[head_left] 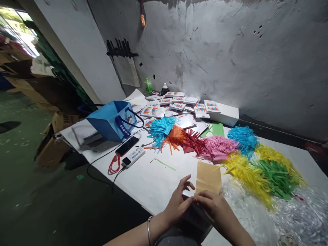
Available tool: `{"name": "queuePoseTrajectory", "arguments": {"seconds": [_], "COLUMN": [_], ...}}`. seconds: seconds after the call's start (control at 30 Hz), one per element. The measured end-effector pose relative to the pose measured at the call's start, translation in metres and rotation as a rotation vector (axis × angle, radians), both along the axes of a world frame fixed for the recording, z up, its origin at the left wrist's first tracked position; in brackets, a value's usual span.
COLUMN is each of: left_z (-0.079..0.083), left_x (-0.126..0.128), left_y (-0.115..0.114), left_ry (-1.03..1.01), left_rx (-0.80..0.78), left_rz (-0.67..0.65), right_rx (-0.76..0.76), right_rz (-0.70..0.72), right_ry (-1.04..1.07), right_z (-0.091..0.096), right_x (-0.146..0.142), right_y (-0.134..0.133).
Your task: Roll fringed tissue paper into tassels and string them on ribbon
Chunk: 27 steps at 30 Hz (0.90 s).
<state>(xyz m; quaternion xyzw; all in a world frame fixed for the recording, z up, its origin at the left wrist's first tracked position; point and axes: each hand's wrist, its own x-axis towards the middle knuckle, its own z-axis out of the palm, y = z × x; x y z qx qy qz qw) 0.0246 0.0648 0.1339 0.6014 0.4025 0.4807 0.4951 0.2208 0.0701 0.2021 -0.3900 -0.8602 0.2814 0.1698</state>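
Both my hands meet at the near edge of the white table [153, 177]. My left hand [179, 201] pinches with thumb and forefinger, its other fingers raised. My right hand [214, 206] is curled closed beside it. Their fingertips touch over something small and dark that I cannot make out. A tan paper sheet [208, 177] lies just beyond the fingers. A metal bangle [149, 230] circles my left wrist.
Fringed paper piles in blue [160, 129], orange, red, pink [217, 147], yellow and green [276, 176] cross the table. Printed cards [176, 104] spread at the back beside a white box [227, 114]. A blue bag [110, 119], phone [127, 146], power bank and clear plastic wrap [294, 215] lie around.
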Motion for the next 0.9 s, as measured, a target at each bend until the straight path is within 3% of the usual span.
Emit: {"name": "queuePoseTrajectory", "arguments": {"seconds": [0.13, 0.23, 0.33, 0.57, 0.9], "left_z": [0.003, 0.009, 0.018, 0.033, 0.034], "left_x": [0.0, 0.007, 0.022, 0.04, 0.04], "left_y": [-0.001, -0.007, -0.013, -0.003, -0.003], "left_ry": [0.126, 0.353, 0.488, 0.51, 0.532], "left_rx": [0.2, 0.575, 0.846, 0.818, 0.755], "left_rz": [0.131, 0.211, 0.166, 0.068, 0.059], "right_rx": [-0.253, -0.313, -0.347, -0.404, -0.396], "right_rz": [-0.086, -0.13, -0.133, -0.153, -0.187], "right_ry": [0.032, 0.08, 0.141, 0.273, 0.323], "right_z": [0.008, 0.011, 0.015, 0.011, -0.005], "right_x": [0.027, 0.037, 0.033, 0.029, 0.044], "right_y": [-0.001, -0.003, -0.001, 0.005, -0.015]}}
